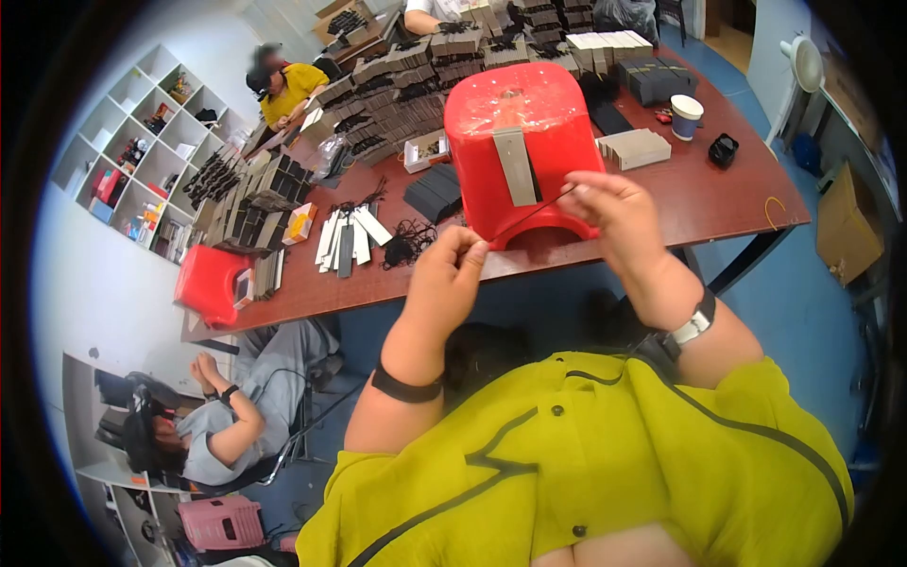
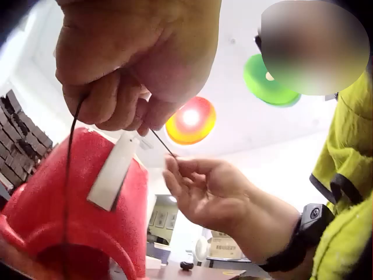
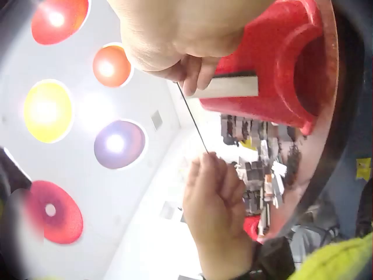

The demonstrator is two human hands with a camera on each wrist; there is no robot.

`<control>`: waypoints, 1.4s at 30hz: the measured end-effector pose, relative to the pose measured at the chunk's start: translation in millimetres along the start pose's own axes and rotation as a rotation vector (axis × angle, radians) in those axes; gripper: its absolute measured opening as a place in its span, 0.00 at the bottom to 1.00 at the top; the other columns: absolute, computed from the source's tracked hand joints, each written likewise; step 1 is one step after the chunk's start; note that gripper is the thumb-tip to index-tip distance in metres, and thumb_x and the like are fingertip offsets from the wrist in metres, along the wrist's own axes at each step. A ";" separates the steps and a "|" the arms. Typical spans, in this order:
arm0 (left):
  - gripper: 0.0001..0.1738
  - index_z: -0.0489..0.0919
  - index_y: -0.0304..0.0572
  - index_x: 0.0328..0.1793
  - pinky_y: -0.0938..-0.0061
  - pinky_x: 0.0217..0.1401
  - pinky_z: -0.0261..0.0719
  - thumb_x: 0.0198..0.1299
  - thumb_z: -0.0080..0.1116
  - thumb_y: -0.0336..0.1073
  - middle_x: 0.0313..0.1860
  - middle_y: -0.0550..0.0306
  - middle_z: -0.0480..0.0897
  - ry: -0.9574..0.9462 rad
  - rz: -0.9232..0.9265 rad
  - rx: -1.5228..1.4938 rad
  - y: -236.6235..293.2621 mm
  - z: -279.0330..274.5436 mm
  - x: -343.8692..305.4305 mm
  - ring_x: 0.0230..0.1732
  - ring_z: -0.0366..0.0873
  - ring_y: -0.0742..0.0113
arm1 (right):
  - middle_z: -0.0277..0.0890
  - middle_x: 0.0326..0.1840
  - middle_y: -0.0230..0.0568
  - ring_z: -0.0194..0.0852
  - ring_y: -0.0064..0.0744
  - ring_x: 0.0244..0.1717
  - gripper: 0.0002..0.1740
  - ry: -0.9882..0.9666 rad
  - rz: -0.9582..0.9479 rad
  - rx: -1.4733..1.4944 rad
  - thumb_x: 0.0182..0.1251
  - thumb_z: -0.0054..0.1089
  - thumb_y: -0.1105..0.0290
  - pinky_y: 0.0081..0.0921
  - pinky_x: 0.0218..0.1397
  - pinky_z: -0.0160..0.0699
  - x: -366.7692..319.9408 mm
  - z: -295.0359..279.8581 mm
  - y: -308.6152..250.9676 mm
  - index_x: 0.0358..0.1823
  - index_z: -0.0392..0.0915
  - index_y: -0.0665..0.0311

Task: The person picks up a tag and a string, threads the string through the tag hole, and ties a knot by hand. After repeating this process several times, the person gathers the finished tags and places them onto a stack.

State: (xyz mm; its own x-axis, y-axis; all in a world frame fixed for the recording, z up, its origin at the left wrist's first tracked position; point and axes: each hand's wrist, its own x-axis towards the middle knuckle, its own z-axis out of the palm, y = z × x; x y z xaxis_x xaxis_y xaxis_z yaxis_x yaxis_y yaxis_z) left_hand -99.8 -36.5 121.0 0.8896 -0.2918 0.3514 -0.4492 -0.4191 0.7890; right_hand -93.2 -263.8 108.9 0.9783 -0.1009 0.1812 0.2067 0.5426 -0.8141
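Note:
A thin black cord (image 1: 531, 219) runs taut between the two hands in front of a red stool (image 1: 472, 123). The left hand (image 1: 444, 283) pinches its lower end with curled fingers; in the left wrist view a length of cord (image 2: 70, 157) also hangs from that hand (image 2: 137, 58). The right hand (image 1: 619, 222) holds the other end between thumb and fingertips, as the right wrist view shows at the cord (image 3: 191, 115). A pale grey strip with a dark layer behind it (image 1: 515, 166) lies against the stool's side, behind the hands.
White and grey tags (image 1: 348, 236) and tangled black cords (image 1: 408, 244) lie left of the stool. Stacks of grey pieces (image 1: 406, 85) fill the table's back. A paper cup (image 1: 686, 117) and black object (image 1: 723, 151) stand right. Two people sit at the left; another is behind the stacks.

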 end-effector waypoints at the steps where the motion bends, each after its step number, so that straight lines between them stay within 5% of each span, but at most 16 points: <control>1: 0.07 0.72 0.38 0.34 0.85 0.30 0.63 0.62 0.53 0.32 0.24 0.70 0.68 -0.015 -0.038 -0.047 -10.1 -8.1 3.9 0.28 0.62 0.82 | 0.79 0.37 0.43 0.79 0.29 0.39 0.10 0.045 -0.046 0.060 0.61 0.53 0.78 0.22 0.47 0.79 6.7 -5.7 -8.4 0.43 0.76 0.74; 4: 0.06 0.73 0.39 0.34 0.86 0.27 0.60 0.62 0.54 0.33 0.23 0.71 0.67 0.027 -0.024 -0.125 -30.5 -28.7 12.4 0.25 0.60 0.83 | 0.78 0.38 0.44 0.78 0.28 0.37 0.10 0.153 -0.178 0.053 0.61 0.52 0.79 0.21 0.44 0.79 24.8 -30.6 -23.8 0.44 0.76 0.75; 6: 0.05 0.76 0.38 0.34 0.85 0.24 0.61 0.60 0.56 0.32 0.23 0.68 0.71 0.040 -0.270 -0.366 -33.1 -40.7 13.6 0.22 0.62 0.82 | 0.78 0.37 0.43 0.78 0.28 0.37 0.11 0.179 -0.213 0.057 0.61 0.52 0.79 0.20 0.43 0.79 29.6 -37.7 -31.3 0.44 0.76 0.75; 13: 0.05 0.76 0.37 0.36 0.86 0.25 0.65 0.57 0.59 0.30 0.24 0.64 0.74 0.198 -0.283 -0.850 -51.5 -44.3 17.3 0.23 0.68 0.79 | 0.75 0.38 0.35 0.73 0.19 0.35 0.15 0.355 -0.401 -0.090 0.60 0.54 0.80 0.16 0.42 0.75 31.7 -36.4 -30.9 0.49 0.74 0.70; 15: 0.04 0.77 0.35 0.35 0.85 0.30 0.69 0.55 0.60 0.28 0.27 0.63 0.76 0.210 -0.259 -0.861 -43.6 -40.1 13.9 0.27 0.71 0.77 | 0.75 0.36 0.32 0.72 0.16 0.35 0.18 0.199 -0.508 -0.554 0.60 0.56 0.79 0.14 0.40 0.71 23.9 -27.9 -26.0 0.53 0.71 0.67; 17: 0.03 0.79 0.34 0.36 0.82 0.33 0.71 0.55 0.59 0.24 0.32 0.62 0.77 0.129 -0.061 -0.360 -28.2 -31.7 9.5 0.30 0.72 0.75 | 0.77 0.31 0.31 0.73 0.18 0.34 0.21 0.018 -0.420 -0.519 0.58 0.59 0.78 0.15 0.39 0.71 9.5 -6.6 -19.9 0.54 0.68 0.64; 21: 0.06 0.81 0.35 0.38 0.83 0.38 0.71 0.54 0.57 0.22 0.34 0.59 0.77 -0.049 0.171 -0.103 0.4 -4.2 -4.4 0.33 0.74 0.75 | 0.76 0.31 0.32 0.73 0.18 0.33 0.19 -0.280 -0.189 -0.563 0.58 0.59 0.79 0.16 0.39 0.72 -15.0 16.7 -6.3 0.51 0.67 0.63; 26: 0.11 0.79 0.36 0.44 0.83 0.41 0.71 0.54 0.56 0.20 0.36 0.59 0.78 -0.083 0.125 -0.145 18.6 12.6 -17.0 0.36 0.75 0.74 | 0.71 0.33 0.32 0.73 0.18 0.37 0.16 -0.427 -0.033 -0.445 0.60 0.56 0.80 0.17 0.40 0.73 -26.7 24.2 4.3 0.47 0.63 0.64; 28: 0.17 0.76 0.36 0.51 0.82 0.42 0.73 0.53 0.57 0.20 0.36 0.59 0.79 -0.122 -0.094 -0.533 13.5 20.1 -18.4 0.38 0.76 0.74 | 0.70 0.34 0.33 0.72 0.19 0.38 0.15 -0.452 -0.052 -0.423 0.60 0.54 0.80 0.17 0.40 0.73 -27.0 23.3 5.2 0.45 0.61 0.64; 31: 0.23 0.72 0.37 0.56 0.80 0.43 0.75 0.52 0.58 0.20 0.36 0.58 0.80 -0.116 -0.007 -0.369 19.5 17.7 -21.0 0.39 0.78 0.74 | 0.68 0.35 0.33 0.72 0.20 0.39 0.13 -0.590 -0.100 -0.571 0.61 0.50 0.82 0.19 0.41 0.73 -27.8 21.4 2.7 0.43 0.59 0.65; 42: 0.07 0.79 0.35 0.40 0.79 0.37 0.75 0.53 0.58 0.22 0.34 0.56 0.79 -0.186 0.060 -0.087 23.3 9.1 -19.1 0.33 0.78 0.71 | 0.71 0.34 0.39 0.76 0.27 0.38 0.16 -0.751 -0.021 -0.690 0.59 0.47 0.86 0.23 0.43 0.74 -31.1 30.6 -7.4 0.43 0.54 0.64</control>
State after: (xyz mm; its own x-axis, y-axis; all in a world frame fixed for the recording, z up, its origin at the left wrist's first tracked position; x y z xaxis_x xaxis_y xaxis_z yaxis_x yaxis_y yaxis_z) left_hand -128.0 -48.5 128.1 0.8269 -0.4714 0.3066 -0.4851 -0.3223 0.8129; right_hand -125.6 -239.2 126.1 0.7607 0.5731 0.3047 0.4199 -0.0765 -0.9044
